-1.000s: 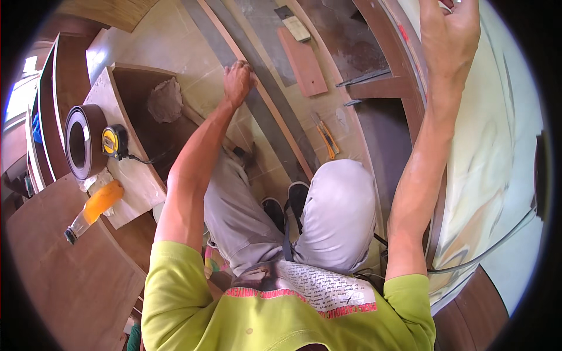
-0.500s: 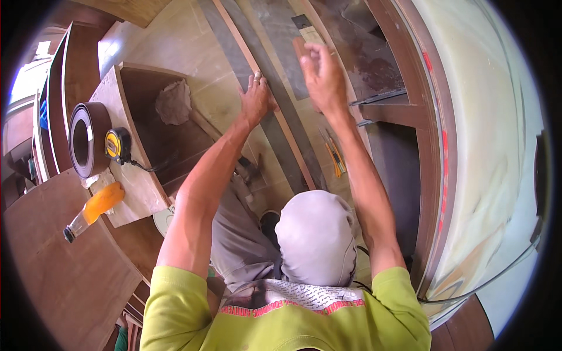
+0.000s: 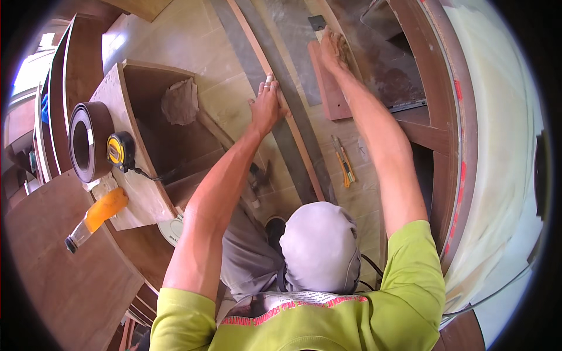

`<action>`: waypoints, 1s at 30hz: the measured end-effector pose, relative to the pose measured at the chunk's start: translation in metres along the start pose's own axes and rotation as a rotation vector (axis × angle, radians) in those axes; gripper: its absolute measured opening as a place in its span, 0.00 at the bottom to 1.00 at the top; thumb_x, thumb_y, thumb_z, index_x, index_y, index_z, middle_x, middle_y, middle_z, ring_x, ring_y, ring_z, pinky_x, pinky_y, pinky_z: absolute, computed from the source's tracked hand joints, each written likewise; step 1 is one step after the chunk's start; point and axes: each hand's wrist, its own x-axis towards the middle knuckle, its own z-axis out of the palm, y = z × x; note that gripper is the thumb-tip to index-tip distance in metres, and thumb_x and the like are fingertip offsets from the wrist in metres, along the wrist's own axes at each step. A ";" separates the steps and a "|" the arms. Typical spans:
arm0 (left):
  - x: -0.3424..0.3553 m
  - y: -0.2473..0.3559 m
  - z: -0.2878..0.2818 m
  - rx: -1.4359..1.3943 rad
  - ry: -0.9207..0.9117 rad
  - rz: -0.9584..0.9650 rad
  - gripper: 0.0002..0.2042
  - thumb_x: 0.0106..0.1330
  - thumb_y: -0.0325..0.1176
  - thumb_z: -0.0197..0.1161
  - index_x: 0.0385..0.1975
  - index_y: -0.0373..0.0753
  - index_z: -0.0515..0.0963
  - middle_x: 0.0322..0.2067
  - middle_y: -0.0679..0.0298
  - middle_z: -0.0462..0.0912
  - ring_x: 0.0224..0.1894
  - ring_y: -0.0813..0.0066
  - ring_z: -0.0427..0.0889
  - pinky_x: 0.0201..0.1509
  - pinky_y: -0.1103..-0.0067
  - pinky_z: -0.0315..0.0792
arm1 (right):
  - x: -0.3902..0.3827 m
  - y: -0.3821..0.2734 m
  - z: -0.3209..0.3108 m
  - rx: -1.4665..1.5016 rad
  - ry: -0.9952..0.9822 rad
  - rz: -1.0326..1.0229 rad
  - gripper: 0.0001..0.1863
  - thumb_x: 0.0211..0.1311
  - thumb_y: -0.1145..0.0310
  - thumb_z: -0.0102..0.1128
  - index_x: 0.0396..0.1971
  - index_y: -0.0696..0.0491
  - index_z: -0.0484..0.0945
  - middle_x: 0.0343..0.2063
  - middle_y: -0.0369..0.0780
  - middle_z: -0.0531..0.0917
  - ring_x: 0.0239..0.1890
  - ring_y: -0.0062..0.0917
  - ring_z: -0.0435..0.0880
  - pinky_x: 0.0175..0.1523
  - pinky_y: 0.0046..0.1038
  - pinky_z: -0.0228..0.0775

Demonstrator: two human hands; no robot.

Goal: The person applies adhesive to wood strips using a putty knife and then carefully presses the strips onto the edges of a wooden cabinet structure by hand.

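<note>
My left hand [image 3: 268, 104] lies over the narrow wooden strip [image 3: 249, 32], fingers bent over it, on a long dark grey band [image 3: 306, 181] on the floor. My right hand [image 3: 334, 52] has its fingers curled on a flat tool [image 3: 318, 26] with a dark head and pale handle, partly hidden by the hand. Under that hand and tool is a short reddish board [image 3: 332, 102]. An orange utility knife [image 3: 341, 167] lies on the floor between my forearms, beside a second slim tool.
An open wooden box [image 3: 149, 105] at left carries a tape measure [image 3: 120, 151], a brown banding roll [image 3: 86, 140] and a bottle of orange liquid [image 3: 102, 213]. A hammer [image 3: 254, 175] lies near my left forearm. A brown frame [image 3: 430, 93] and pale panel [image 3: 497, 146] border the right.
My right hand has come down and left from the upper right edge onto the flat tool. My left hand remains on the strip. The view has shifted slightly.
</note>
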 end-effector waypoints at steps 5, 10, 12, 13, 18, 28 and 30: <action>0.009 0.012 0.011 -0.040 0.003 0.051 0.43 0.38 0.32 0.82 0.59 0.38 0.67 0.72 0.58 0.56 0.70 0.51 0.62 0.55 0.36 0.69 | 0.049 0.043 0.023 -0.350 0.003 -0.228 0.22 0.71 0.60 0.43 0.57 0.58 0.68 0.59 0.57 0.72 0.60 0.49 0.73 0.59 0.47 0.68; 0.011 0.016 0.014 -0.046 0.023 0.083 0.41 0.36 0.30 0.81 0.56 0.37 0.67 0.71 0.56 0.58 0.69 0.50 0.63 0.56 0.50 0.76 | 0.030 0.036 0.004 -0.227 -0.078 -0.338 0.15 0.68 0.66 0.49 0.49 0.57 0.70 0.42 0.56 0.82 0.46 0.51 0.82 0.51 0.51 0.72; 0.004 -0.004 0.006 -0.020 0.051 0.057 0.42 0.35 0.30 0.82 0.55 0.37 0.68 0.71 0.54 0.58 0.69 0.48 0.63 0.56 0.54 0.77 | -0.023 -0.003 0.000 -0.103 -0.120 -0.433 0.14 0.66 0.68 0.51 0.49 0.58 0.70 0.35 0.55 0.84 0.40 0.51 0.84 0.48 0.51 0.72; 0.002 -0.005 0.007 -0.025 0.061 0.057 0.42 0.34 0.31 0.82 0.55 0.37 0.68 0.71 0.53 0.58 0.69 0.47 0.63 0.57 0.56 0.77 | -0.045 -0.006 -0.002 -0.108 -0.158 -0.436 0.14 0.67 0.68 0.51 0.48 0.58 0.69 0.34 0.54 0.84 0.39 0.50 0.84 0.47 0.51 0.72; 0.011 0.019 0.014 -0.047 0.059 0.120 0.44 0.32 0.32 0.83 0.55 0.37 0.67 0.71 0.51 0.58 0.69 0.43 0.63 0.59 0.58 0.76 | -0.070 0.072 0.023 0.089 -0.472 -0.319 0.10 0.70 0.67 0.48 0.45 0.57 0.66 0.29 0.48 0.84 0.34 0.44 0.86 0.39 0.49 0.74; 0.010 0.011 0.010 -0.044 -0.016 0.077 0.43 0.34 0.33 0.84 0.54 0.35 0.66 0.70 0.43 0.56 0.69 0.46 0.62 0.67 0.64 0.67 | -0.119 0.084 0.014 0.250 -0.208 -0.319 0.06 0.71 0.71 0.44 0.42 0.55 0.62 0.31 0.52 0.83 0.32 0.45 0.85 0.35 0.47 0.73; 0.007 0.001 0.009 -0.032 0.013 0.089 0.42 0.34 0.33 0.83 0.53 0.35 0.66 0.70 0.43 0.57 0.68 0.46 0.62 0.67 0.63 0.67 | -0.117 0.072 0.001 0.233 -0.228 -0.297 0.06 0.71 0.70 0.44 0.42 0.55 0.62 0.31 0.54 0.82 0.33 0.52 0.83 0.35 0.50 0.70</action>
